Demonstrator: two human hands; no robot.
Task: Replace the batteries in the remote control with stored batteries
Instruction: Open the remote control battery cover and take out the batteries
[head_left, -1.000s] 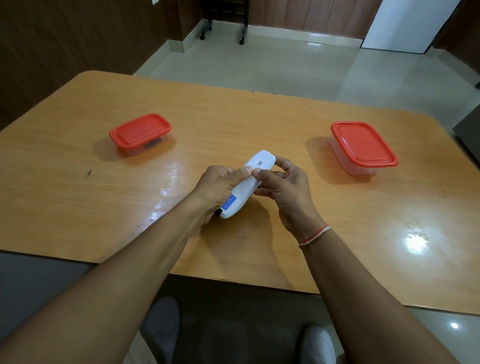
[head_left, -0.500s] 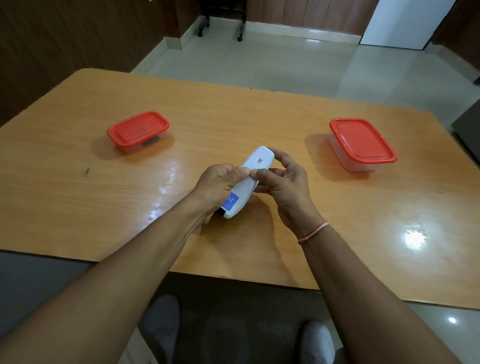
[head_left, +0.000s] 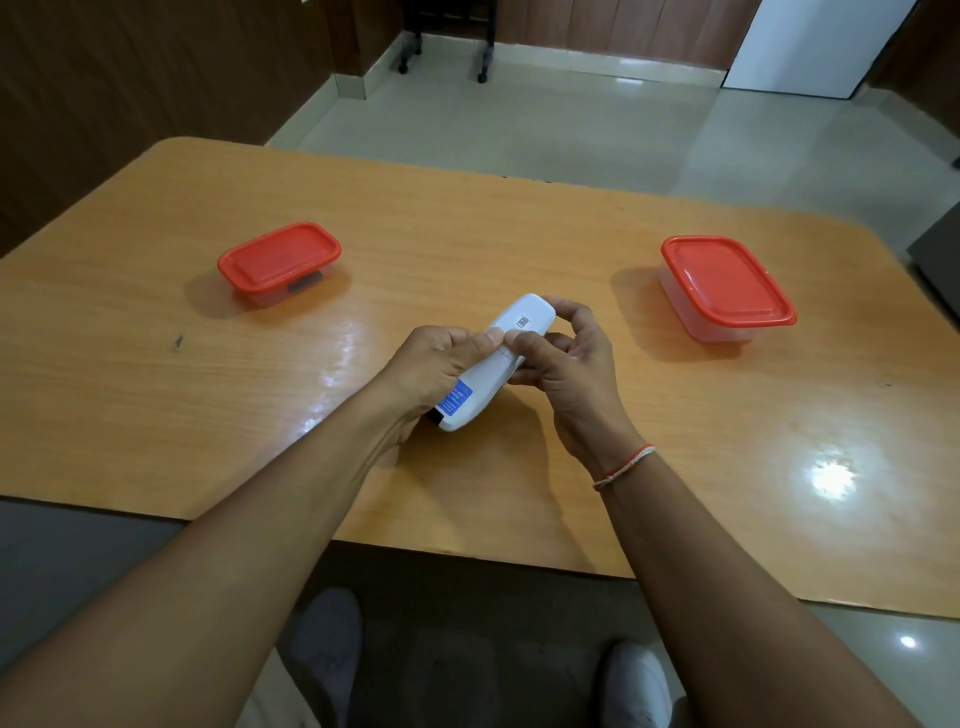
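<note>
A: Where is the remote control (head_left: 491, 364)?
B: Above the table (head_left: 519, 218), back upward, gripped by left hand (head_left: 434, 366) and right hand (head_left: 563, 364).
A: Progress?
B: Early (cover seemingly closed); both containers (head_left: 727, 286) remain lidded.

Both hands crowd the table's (head_left: 156, 415) middle around the remote control (head_left: 485, 371). To the left stands a red-lidded box (head_left: 278, 257), to the right a taller red-lidded tub (head_left: 727, 283); bare wood lies open between each container and the hands, and along the near edge.
</note>
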